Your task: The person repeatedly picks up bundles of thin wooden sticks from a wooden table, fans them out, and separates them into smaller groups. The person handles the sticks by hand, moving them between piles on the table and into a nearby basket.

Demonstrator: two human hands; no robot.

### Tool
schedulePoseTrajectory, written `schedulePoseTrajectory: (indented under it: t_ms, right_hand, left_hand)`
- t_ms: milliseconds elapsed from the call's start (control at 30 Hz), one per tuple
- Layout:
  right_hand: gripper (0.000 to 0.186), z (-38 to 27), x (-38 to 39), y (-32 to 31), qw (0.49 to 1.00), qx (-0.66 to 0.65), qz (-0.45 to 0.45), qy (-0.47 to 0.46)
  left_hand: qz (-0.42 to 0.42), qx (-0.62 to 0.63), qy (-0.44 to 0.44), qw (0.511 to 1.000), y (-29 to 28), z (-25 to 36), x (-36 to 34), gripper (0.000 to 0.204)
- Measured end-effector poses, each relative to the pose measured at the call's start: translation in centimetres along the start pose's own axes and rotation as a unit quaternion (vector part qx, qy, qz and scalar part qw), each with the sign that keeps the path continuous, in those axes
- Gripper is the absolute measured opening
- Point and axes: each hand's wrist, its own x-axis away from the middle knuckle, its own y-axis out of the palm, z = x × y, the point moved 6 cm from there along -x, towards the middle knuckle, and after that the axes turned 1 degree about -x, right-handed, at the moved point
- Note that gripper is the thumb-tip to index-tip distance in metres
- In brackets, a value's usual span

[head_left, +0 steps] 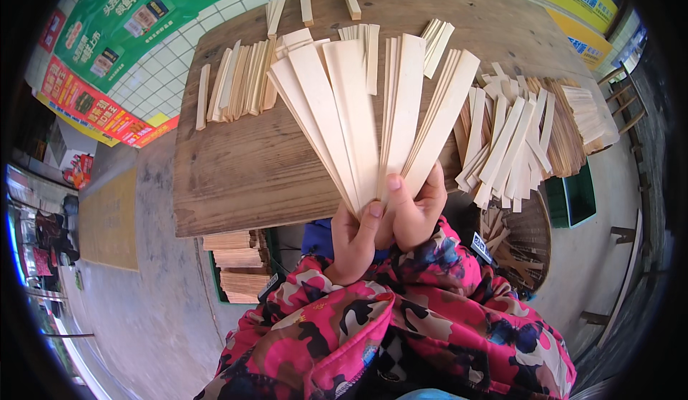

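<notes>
A fan of thin pale wooden slats (344,106) spreads upward from my two hands, in front of the wooden table. My left hand (352,242) grips the lower ends of the left-hand bunch, thumb across the front. Close beside it, my right hand (416,210) pinches the right-hand slats (441,113) at their base, the thumb pressed on the front. The hands nearly touch at the wrists. My fingers behind the slats are partly hidden.
On the wooden table (244,164) a row of slat bundles (244,78) stands at the far left. A loose heap of slats (512,142) hangs over the right edge, above a round basket (541,249) and a green crate (573,196). Stacked slats (240,267) fill another crate at the lower left.
</notes>
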Motion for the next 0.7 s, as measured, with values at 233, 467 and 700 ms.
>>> schedulePoseTrajectory:
  t_ms: [233, 467, 700]
  right_hand:
    - [0.031, 0.3, -0.2, 0.3, 0.999, 0.038, -0.025, 0.012]
    - [0.027, 1.1, 0.2, -0.2, 0.999, 0.02, -0.021, 0.035]
    - [0.029, 0.1, -0.9, 0.4, 0.976, 0.186, -0.097, -0.064]
  left_hand:
    - [-0.03, 0.079, -0.033, 0.996, 0.6, 0.0, -0.3, 0.034]
    - [-0.051, 0.113, -0.043, 0.991, 0.9, 0.4, -0.5, 0.036]
    - [-0.107, 0.1, -0.076, 0.986, 1.4, -0.2, -0.5, 0.042]
